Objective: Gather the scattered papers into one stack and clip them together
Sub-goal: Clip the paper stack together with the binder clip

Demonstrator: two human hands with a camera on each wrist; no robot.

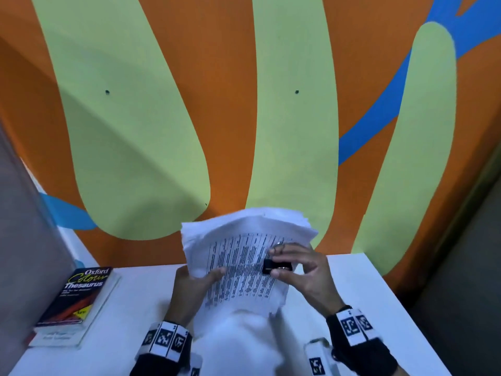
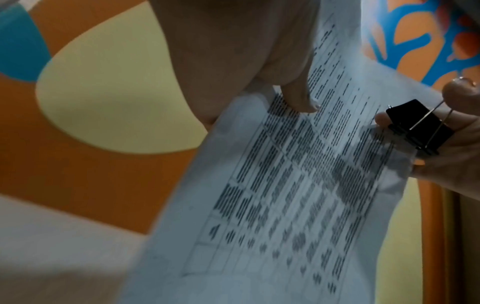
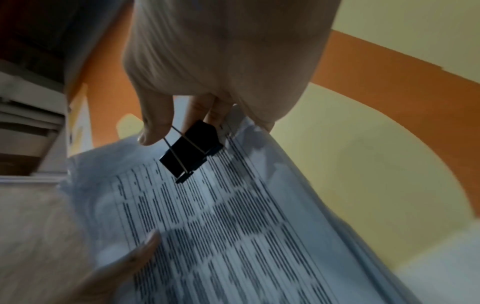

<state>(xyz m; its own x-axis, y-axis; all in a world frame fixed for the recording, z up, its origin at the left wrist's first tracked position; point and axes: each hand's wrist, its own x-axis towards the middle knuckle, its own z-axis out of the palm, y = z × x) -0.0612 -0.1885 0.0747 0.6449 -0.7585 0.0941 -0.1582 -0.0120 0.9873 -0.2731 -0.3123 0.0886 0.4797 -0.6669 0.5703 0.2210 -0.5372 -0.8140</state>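
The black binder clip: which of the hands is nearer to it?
Right. The right hand pinches the black binder clip at the paper stack's edge; the left hand grips the stack's opposite side, away from the clip.

Printed rows on the paper stack [image 1: 244, 264] smeared, unreadable | stack's near end blurs out | small print on thesaurus [image 1: 78, 291] too tiny to read

Head view looks down over the paper stack [image 1: 244, 267] toward the wall; both wrist views face it closely, sharing the binder clip [image 2: 418, 127].
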